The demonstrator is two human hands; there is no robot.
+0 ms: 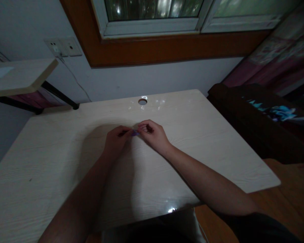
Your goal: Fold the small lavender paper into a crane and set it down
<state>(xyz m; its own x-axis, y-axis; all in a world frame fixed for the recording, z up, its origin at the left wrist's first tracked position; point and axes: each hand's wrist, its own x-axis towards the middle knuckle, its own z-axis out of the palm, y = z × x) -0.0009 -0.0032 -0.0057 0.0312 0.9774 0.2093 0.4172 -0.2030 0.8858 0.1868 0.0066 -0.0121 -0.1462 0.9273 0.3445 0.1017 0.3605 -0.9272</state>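
Observation:
Above the middle of the pale wood-grain table (192, 135), my two hands meet around a tiny purple item (135, 133). Its kind is too small and dim to make out. My left hand (118, 140) pinches it from the left between thumb and forefinger. From the right, the thumb and fingertips of my right hand (153, 133) close on its other side, with the remaining fingers curled. Fingers cover most of the item.
A round cable hole (142, 102) lies near the table's back edge. On the left stands a raised shelf (20, 79) on black legs. A cord (74, 79) hangs from the wall socket (55, 47). Dark furniture (243, 118) flanks the right edge.

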